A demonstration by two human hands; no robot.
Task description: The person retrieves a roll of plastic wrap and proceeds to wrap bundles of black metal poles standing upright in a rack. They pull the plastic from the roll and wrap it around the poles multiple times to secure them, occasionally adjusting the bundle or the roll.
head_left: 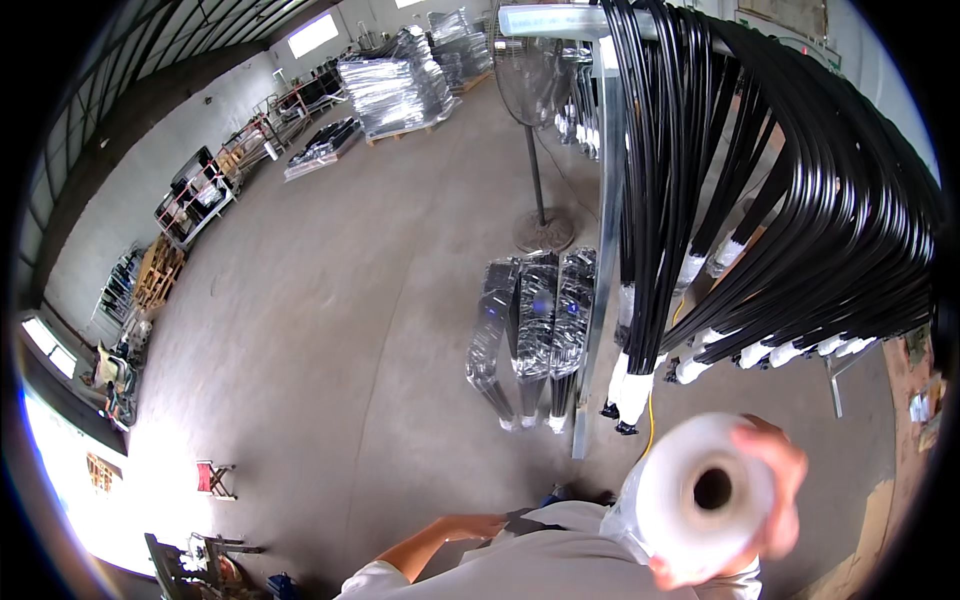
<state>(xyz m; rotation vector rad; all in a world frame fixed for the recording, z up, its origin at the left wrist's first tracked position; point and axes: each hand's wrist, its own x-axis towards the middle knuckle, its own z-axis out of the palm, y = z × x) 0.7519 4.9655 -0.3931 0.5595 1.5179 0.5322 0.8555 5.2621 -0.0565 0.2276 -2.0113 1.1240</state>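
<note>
My right hand (778,500) grips a roll of clear stretch film (700,495), held up close to the camera with its hollow core facing me. My left hand (478,524) is down at my waist, fingers curled against my grey clothing; whether it holds something small and dark there is unclear. In front of me a metal rack (606,200) carries several bent black tubes (840,220) hanging over its top bar, their lower ends wrapped in white (632,392).
Wrapped shiny bundles (535,325) lean by the rack post on the concrete floor. A pedestal fan (535,110) stands behind. Wrapped pallets (395,85) and shelving carts (195,195) line the far wall. A bright doorway glares at lower left.
</note>
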